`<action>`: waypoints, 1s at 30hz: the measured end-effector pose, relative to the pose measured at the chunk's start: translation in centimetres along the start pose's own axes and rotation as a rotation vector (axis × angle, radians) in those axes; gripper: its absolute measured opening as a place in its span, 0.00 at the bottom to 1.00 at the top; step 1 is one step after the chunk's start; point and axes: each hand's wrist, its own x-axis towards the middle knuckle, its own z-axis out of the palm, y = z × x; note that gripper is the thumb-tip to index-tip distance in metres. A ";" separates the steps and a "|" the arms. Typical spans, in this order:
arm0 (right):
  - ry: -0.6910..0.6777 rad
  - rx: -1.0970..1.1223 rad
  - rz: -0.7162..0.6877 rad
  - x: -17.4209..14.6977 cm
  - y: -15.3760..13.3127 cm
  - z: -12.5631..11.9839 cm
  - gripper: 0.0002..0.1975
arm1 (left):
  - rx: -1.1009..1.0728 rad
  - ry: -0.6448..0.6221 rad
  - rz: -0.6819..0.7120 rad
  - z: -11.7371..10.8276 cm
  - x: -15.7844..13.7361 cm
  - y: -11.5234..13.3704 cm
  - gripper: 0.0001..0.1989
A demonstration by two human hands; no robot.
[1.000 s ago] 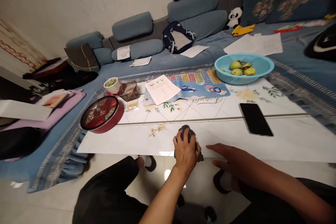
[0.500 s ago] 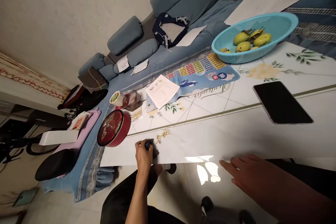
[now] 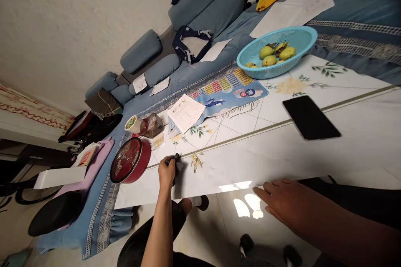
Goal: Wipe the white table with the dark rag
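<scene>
My left hand is closed around a small dark, soft-looking thing, perhaps a cloth pouch; the fingers hide much of it. Just to its right, a loose heap of small gold-coloured pieces lies on the white table. They are too small to name. My right hand rests at the table's near edge with its fingers stretched out, holding nothing.
A round red box stands left of my left hand, near a clear plastic container and a cup. Farther back lie a paper sheet, a blue chart, a fruit basket and a black tablet.
The view has shifted a little. The gold-coloured pieces, strung out before, now form a fuller heap. My left hand has moved slightly away from them with the dark thing. My right hand stays at the edge.
</scene>
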 end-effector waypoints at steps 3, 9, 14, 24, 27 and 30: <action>-0.017 -0.034 0.006 -0.1 0.0 0.1 0.10 | 0.033 -0.054 0.073 1.4 1.3 2.0 0.15; -0.010 -0.065 -0.022 0.2 -0.2 -1.7 0.12 | -0.049 -0.302 0.277 3.9 -0.3 6.9 0.14; 0.005 -0.145 -0.012 -0.7 -0.7 -1.5 0.20 | -0.095 -0.126 0.061 -0.9 -1.6 2.8 0.16; -0.033 -0.119 -0.059 -0.4 -1.4 -1.4 0.18 | -0.152 -0.206 0.040 6.4 -5.7 5.3 0.17; -0.030 -0.110 -0.031 -0.2 -1.5 -2.3 0.16 | -0.235 -0.207 0.052 5.3 -4.2 6.3 0.19; -0.041 -0.115 -0.013 -0.4 -1.4 -2.5 0.14 | -0.140 -0.092 0.026 3.1 -1.2 5.8 0.20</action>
